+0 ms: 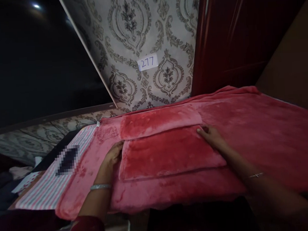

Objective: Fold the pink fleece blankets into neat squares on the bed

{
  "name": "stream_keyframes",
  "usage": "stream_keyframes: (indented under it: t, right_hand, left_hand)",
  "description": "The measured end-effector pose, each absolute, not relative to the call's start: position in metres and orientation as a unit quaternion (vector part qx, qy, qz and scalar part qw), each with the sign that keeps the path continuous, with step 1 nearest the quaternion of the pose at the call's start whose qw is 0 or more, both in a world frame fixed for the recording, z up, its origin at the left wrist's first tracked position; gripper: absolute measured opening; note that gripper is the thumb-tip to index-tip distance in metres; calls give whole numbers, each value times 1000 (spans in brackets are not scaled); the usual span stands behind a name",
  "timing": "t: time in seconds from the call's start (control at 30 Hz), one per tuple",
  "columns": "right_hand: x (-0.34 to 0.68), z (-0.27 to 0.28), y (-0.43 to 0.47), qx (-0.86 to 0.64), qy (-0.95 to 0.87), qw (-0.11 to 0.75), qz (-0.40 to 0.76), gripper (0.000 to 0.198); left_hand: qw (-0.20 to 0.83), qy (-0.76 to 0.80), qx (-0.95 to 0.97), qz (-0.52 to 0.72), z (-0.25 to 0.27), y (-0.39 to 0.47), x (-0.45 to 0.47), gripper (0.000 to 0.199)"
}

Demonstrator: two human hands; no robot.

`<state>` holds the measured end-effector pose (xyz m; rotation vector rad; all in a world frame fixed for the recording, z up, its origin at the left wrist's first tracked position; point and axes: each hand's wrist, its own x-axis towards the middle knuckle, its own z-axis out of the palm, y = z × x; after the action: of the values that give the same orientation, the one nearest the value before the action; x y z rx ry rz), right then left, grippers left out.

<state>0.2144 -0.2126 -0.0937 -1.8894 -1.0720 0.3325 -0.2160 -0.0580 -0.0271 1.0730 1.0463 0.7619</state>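
A red plush cloth (168, 152) lies folded in front of me, with its upper part (159, 121) turned over into a separate band. My left hand (114, 153) is closed at the left edge of the cloth, near the fold line; its fingertips are partly hidden. At the upper right corner, my right hand (209, 135) pinches the cloth between thumb and fingers. Beneath it all spreads a pinkish-red plush blanket (261, 137).
A striped cloth (44, 193) with a blurred dark object (68, 160) on it lies at the left. Behind stand a patterned wall (144, 36) with a paper marked 277 (147, 62), a dark screen (37, 56) and a dark red panel (227, 35).
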Motion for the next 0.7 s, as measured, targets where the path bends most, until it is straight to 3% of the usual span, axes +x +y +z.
stream_keyframes:
  t: [0.2,0.43,0.53,0.7]
  right_hand:
    - [212,-85,-195,-805,-463,370,33,22]
    - [214,-96,-199,-806,-449,384,28,28]
    - [219,-92,-202,-804,-444,395,22,25]
    - [221,-55,-187,-749,-491,436,-93,36]
  left_hand:
    - [625,462,518,358,-26,-53,-204,49]
    - [475,527,528,467,-41,-45,-202,25]
    - [468,526,530,473,-42,-49,-205,20]
    - [497,515,513,474,-42,-56,-206,28]
